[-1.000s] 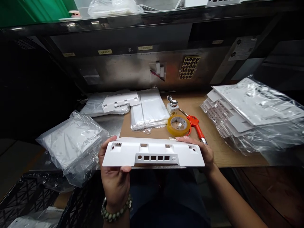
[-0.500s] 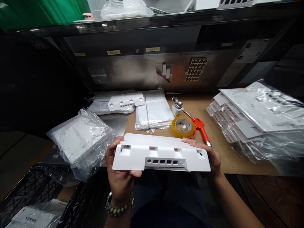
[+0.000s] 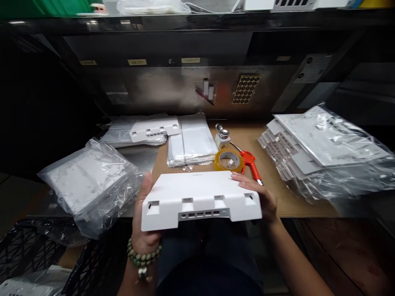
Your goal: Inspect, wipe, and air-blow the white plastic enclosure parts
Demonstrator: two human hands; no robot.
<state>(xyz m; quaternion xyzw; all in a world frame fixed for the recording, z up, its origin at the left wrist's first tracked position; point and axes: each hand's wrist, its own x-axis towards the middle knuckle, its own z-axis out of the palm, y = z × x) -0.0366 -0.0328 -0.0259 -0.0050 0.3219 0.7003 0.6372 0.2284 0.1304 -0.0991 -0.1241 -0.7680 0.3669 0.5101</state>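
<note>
A white plastic housing [image 3: 197, 187] with a row of port cutouts along its near face is held up between my hands, over the table's front edge. My left hand [image 3: 145, 218] grips its left end, the thumb side up along the edge and part of the hand hidden beneath. Fingers of my right hand [image 3: 259, 195] lie over the right end and top corner, closed on it. Just beyond the housing lie a roll of yellowish tape [image 3: 218, 165] and a red air blow gun [image 3: 253, 166].
Bagged white panels [image 3: 89, 181] lie at left, with a bigger bagged stack [image 3: 333, 144] at right. Behind are flat clear bags [image 3: 194, 142], another white housing [image 3: 154, 128] and a small dispenser bottle [image 3: 222, 139]. A black crate [image 3: 33, 242] stands lower left; a metal shelf [image 3: 185, 24] crosses above.
Both hands have tipped the housing, so more of its top face shows and its ports look narrower. The whole view has shifted, with the surroundings sliding slightly left.
</note>
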